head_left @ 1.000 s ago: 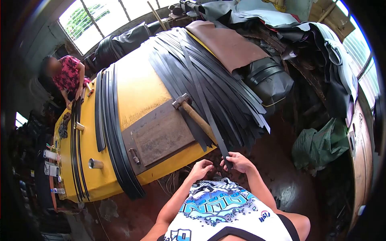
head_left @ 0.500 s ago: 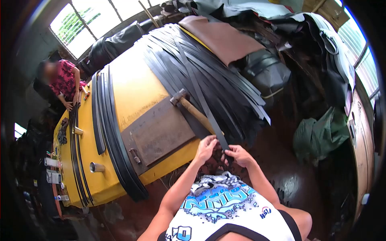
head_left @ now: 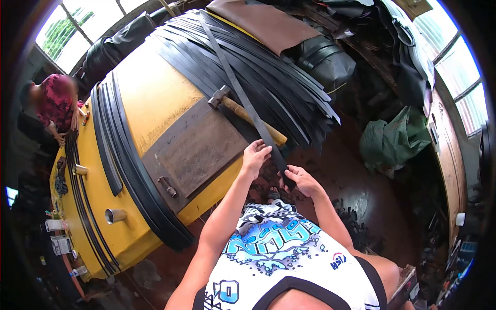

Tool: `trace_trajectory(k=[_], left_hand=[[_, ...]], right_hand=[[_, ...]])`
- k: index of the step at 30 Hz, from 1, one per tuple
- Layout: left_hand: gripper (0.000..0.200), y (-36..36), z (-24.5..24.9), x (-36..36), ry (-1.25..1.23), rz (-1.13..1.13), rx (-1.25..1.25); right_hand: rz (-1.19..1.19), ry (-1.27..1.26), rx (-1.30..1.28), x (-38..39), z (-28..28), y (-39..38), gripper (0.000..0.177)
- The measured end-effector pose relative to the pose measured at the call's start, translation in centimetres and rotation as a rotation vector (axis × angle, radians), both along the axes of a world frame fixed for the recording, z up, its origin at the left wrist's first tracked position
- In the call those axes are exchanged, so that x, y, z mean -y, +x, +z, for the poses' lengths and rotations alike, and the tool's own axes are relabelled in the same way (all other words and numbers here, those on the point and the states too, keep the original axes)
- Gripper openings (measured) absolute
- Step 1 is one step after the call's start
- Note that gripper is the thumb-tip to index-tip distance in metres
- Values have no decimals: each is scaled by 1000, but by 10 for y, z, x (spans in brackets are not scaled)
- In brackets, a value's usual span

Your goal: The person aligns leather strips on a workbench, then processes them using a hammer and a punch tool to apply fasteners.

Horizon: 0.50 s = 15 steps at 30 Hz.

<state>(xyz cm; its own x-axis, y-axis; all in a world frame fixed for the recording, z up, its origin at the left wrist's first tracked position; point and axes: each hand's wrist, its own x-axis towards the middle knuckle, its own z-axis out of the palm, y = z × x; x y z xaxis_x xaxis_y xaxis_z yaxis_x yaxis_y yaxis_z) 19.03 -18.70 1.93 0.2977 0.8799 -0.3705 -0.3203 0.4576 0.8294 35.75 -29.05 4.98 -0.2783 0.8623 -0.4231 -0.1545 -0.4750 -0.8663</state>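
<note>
A long black strip [head_left: 231, 72], leather-like, runs from the far pile down to me across the table. My right hand [head_left: 304, 181] is closed around its near end. Slightly further up, my left hand [head_left: 257, 157] pinches the strip at its left edge, thumb and fingers together. Beside my left hand lies a hammer [head_left: 248, 114]; its wooden handle passes under the strip and its metal head rests on a brown metal plate [head_left: 201, 152]. A small rusty metal piece [head_left: 168, 187] sits on the plate's left part.
Many black strips [head_left: 268, 82] are piled on the yellow table [head_left: 139, 108], with another bundle [head_left: 137, 170] left of the plate. A metal cup [head_left: 114, 216] stands further left. Another person [head_left: 56, 103] leans at the far left corner. A green sack [head_left: 395, 137] lies right.
My view has shifted, so the table sits further left and higher. My left hand has opened some distance from my right along the strip. The other person's head is bent lower.
</note>
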Motion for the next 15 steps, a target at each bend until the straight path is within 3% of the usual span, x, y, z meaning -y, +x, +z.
trace_trajectory(k=[7, 14, 15], left_hand=[[14, -28, -4, -23, -44, 11, 133], [13, -45, -6, -36, -96, -16, 211], [14, -49, -3, -40, -158, 23, 243]], right_hand=[[-8, -122, 195, 49, -11, -17, 20], [-100, -80, 338, 78, -8, -25, 21], [-129, -28, 496, 80, -7, -27, 22]])
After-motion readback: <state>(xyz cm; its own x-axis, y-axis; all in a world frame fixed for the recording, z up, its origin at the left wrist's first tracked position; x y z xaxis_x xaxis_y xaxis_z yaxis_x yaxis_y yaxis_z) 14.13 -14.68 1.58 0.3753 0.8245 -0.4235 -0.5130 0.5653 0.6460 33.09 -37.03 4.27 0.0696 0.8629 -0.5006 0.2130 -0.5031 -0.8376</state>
